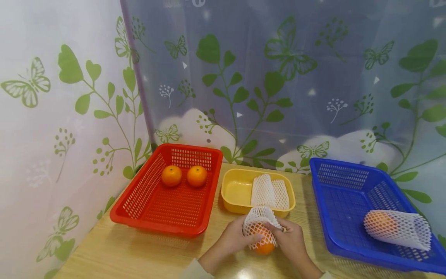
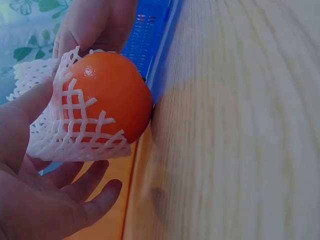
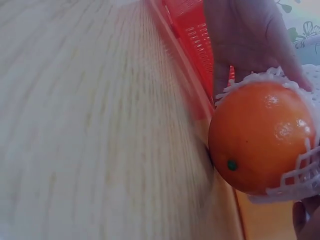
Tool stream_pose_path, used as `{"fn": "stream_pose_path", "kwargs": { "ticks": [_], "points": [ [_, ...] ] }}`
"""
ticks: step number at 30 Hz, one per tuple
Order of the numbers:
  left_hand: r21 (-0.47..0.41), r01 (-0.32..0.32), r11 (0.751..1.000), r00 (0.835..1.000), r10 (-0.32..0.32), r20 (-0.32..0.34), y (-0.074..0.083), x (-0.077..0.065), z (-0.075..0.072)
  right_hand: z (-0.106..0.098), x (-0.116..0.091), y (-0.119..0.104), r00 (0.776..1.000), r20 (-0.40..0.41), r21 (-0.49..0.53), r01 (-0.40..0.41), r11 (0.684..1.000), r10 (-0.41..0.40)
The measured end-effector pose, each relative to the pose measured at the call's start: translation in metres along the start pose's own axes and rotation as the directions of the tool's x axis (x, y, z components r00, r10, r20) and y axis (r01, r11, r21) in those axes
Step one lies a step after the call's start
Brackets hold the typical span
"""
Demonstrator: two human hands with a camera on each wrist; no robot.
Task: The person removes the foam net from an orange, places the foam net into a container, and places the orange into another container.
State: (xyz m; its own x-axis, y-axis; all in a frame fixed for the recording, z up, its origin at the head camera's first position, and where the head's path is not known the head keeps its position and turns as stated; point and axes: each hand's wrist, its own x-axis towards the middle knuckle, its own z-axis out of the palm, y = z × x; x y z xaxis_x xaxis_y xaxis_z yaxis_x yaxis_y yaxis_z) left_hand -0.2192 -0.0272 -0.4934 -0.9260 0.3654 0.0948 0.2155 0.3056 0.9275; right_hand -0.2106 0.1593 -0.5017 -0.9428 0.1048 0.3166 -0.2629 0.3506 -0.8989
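An orange (image 1: 264, 247) sits partly inside a white foam net sleeve (image 1: 258, 216) at the table's front middle. Its lower end is bare; the lattice covers the rest. My left hand (image 1: 237, 235) holds the sleeved orange from the left, the thumb over the lattice. From the other side my right hand (image 1: 292, 239) pinches the sleeve near its upper right. In the left wrist view the orange (image 2: 112, 92) bulges out of the sleeve's open mouth. A green stem spot shows on the orange (image 3: 260, 135) in the right wrist view, where most of the right hand is hidden.
A red basket (image 1: 163, 226) at left holds two bare oranges (image 1: 184, 176). Behind the hands stands a yellow tub (image 1: 237, 192) with flat foam sleeves (image 1: 266, 190). The blue basket (image 1: 322, 209) at right contains a sleeved orange (image 1: 381, 224). A patterned curtain (image 1: 244, 77) hangs behind.
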Motion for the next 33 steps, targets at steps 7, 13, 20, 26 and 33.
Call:
{"fn": "stream_pose_path", "kwargs": {
  "ticks": [7, 13, 20, 26, 33],
  "points": [
    [-0.026, 0.005, 1.0, 1.0, -0.005, 0.003, 0.001, 0.001, -0.001, -0.005, 0.003, -0.004, 0.996, 0.071, -0.044, -0.047, 0.998, 0.05],
    [-0.058, 0.012, 0.998, 0.999, -0.015, -0.037, 0.0, -0.001, -0.001, -0.011, 0.002, -0.001, 0.965, 0.226, -0.115, -0.112, 0.987, 0.136],
    [-0.056, -0.046, 0.997, 0.995, 0.041, -0.093, 0.0, 0.003, 0.001, -0.012, 0.001, 0.003, 0.945, 0.292, -0.036, -0.143, 0.989, 0.147],
    [-0.091, -0.052, 0.994, 0.987, 0.038, -0.154, 0.002, 0.003, 0.003, -0.014, 0.001, 0.003, 0.938, 0.313, -0.047, -0.145, 0.988, 0.152],
    [-0.147, -0.017, 0.989, 0.981, -0.012, -0.194, 0.002, 0.003, 0.005, -0.016, 0.0, 0.006, 0.919, 0.376, -0.045, -0.113, 0.993, 0.122]
  ]
}}
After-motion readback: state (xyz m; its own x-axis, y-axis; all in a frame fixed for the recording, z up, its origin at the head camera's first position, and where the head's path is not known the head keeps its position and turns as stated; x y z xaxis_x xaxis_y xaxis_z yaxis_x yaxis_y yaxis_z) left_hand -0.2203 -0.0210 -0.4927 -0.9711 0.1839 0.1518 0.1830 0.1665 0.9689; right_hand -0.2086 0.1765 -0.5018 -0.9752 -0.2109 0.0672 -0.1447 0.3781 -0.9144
